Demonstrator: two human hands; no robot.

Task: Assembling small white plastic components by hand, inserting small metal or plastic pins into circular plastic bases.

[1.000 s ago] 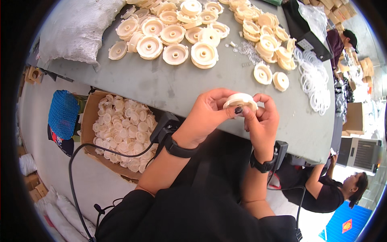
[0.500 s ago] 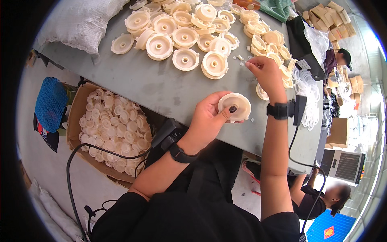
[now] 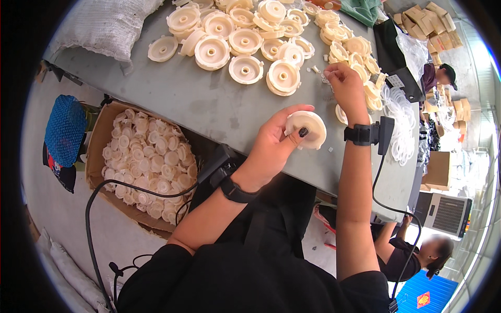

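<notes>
Cream disc (image 3: 316, 123): mid-job, I'd guess
Left hand (image 3: 271, 148): clamped on it
Right hand (image 3: 346, 86): can't tell if pinching
Tabletop discs (image 3: 253, 44): loads, done-or-not unclear

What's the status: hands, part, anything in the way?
Left hand gripping cream disc. Right hand over gray table, pinch contents unclear. Disc pile crowds right hand's far side.

Left forearm (image 3: 213, 218) slants up and rightward, left grip (image 3: 270, 148) curled with thumb (image 3: 293, 140) pressed inward; right forearm (image 3: 356, 198) stretches farther forward, right grip (image 3: 348, 86) bent, fingertips (image 3: 329, 72) pointing left
</notes>
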